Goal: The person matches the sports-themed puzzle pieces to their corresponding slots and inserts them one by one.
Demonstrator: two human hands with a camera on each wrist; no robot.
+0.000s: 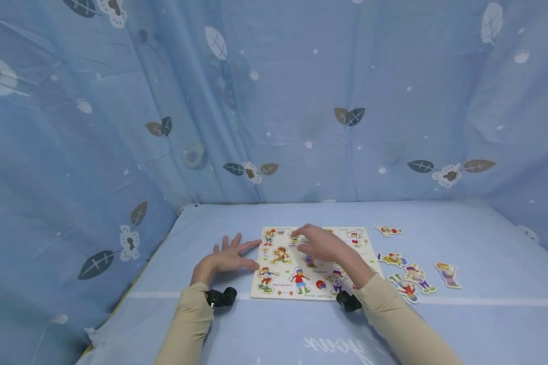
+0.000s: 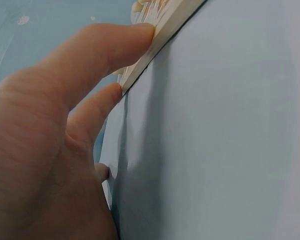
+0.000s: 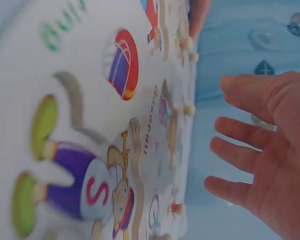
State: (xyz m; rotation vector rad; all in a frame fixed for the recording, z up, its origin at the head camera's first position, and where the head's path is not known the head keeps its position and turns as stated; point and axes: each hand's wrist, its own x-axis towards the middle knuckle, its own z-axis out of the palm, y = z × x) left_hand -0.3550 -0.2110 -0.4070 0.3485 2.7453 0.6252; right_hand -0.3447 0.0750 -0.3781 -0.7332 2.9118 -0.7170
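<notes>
A wooden puzzle board [image 1: 255,292] with cartoon sports figures lies flat on the blue cloth. My left hand [image 1: 228,257] lies spread on the cloth beside it. In the left wrist view, the thumb and a finger of that hand [image 2: 65,125] press against the board's left edge [image 2: 160,35]. My right hand [image 1: 321,243] hovers over the upper middle of the board. It holds nothing, and its fingers [image 3: 240,150] are loosely spread clear of the board [image 3: 80,100]. A seated figure with an "S" shirt [image 3: 90,190] and a ball picture [image 3: 122,62] show on the board.
Several loose figure pieces lie on the cloth right of the board, among them one at the back [image 1: 388,230] and one furthest right [image 1: 447,274]. Blue leaf-patterned curtains [image 1: 274,101] close in the back and both sides. Black wrist cameras [image 1: 221,296] sit on both forearms.
</notes>
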